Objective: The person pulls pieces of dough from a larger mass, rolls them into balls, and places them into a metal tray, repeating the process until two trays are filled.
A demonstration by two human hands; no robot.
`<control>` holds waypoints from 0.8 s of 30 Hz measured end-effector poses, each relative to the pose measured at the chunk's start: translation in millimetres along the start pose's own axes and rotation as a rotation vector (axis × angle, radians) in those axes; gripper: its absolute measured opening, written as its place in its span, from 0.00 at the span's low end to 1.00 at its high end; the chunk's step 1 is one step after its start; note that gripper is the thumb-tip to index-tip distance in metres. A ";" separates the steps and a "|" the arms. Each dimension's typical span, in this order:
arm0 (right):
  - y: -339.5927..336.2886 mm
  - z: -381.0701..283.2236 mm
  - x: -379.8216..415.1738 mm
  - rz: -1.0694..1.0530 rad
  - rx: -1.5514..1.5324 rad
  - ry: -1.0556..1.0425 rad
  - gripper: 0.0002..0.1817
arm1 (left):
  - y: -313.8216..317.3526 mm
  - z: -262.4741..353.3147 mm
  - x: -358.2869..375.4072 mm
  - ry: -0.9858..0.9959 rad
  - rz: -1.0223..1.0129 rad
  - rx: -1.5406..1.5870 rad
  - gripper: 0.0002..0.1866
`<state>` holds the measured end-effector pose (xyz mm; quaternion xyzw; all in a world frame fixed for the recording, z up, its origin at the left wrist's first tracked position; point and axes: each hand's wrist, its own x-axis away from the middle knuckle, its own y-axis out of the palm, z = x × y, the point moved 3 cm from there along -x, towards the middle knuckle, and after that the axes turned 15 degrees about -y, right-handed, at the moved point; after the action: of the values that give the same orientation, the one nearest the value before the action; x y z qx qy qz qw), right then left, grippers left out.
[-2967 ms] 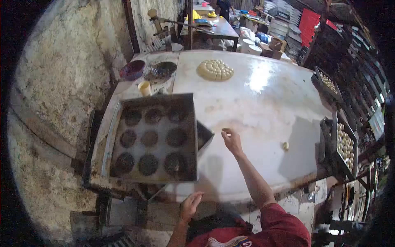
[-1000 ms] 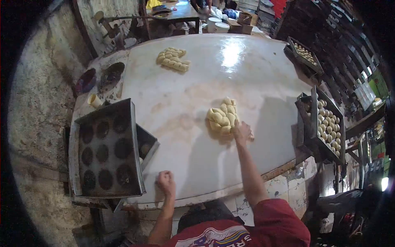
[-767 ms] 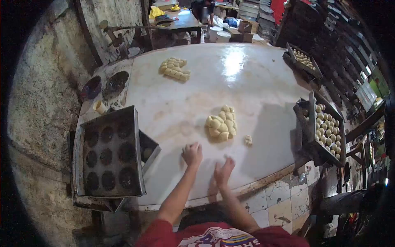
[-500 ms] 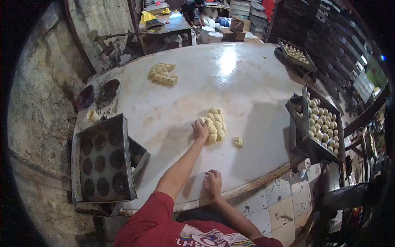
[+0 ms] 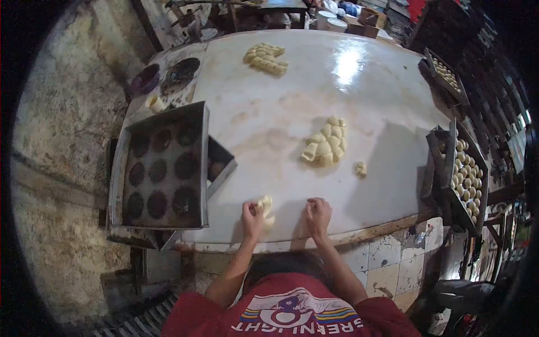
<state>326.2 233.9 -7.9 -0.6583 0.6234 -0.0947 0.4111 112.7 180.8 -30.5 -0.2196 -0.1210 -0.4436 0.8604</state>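
At the near side of the pale table, my left hand is closed on a strip of pale dough. To its right my right hand rests near the front edge with its fingers curled; whether it holds anything is hidden. Beyond both hands lies a cluster of dough pieces pressed together. A small dough lump sits apart, to the right of that cluster. Farther back is another dough cluster.
A metal tray with round dark hollows rests on other trays at the left. Behind it is a cream cup. Trays of dough balls stand at the right edge, with another tray farther back.
My left hand has drawn back from the dough cluster to the near side, now with a dough strip. The cluster has a looser, wider shape. The camera view has shifted.
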 end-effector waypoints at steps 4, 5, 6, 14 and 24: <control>26.3 -71.2 -8.2 -0.411 -0.595 -0.117 0.21 | -27.1 -5.4 40.8 -0.087 -0.446 0.189 0.12; 26.6 -82.2 -8.7 -0.547 -0.702 -0.046 0.20 | -25.5 3.7 41.5 0.007 -0.457 0.247 0.12; 26.2 -92.6 -7.6 -0.680 -0.806 0.034 0.20 | -24.0 11.9 43.8 0.099 -0.470 0.301 0.12; -78.7 33.1 19.0 0.125 -0.449 0.247 0.19 | -35.6 18.9 45.2 0.314 -0.460 -0.179 0.26; -10.3 97.4 -58.5 0.022 0.193 -0.106 0.13 | 86.8 55.8 -5.1 0.567 0.325 -0.558 0.04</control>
<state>384.0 326.5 -41.1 -0.6129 0.5960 -0.1150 0.5059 179.8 255.8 -7.3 -0.3293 0.2811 -0.3606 0.8261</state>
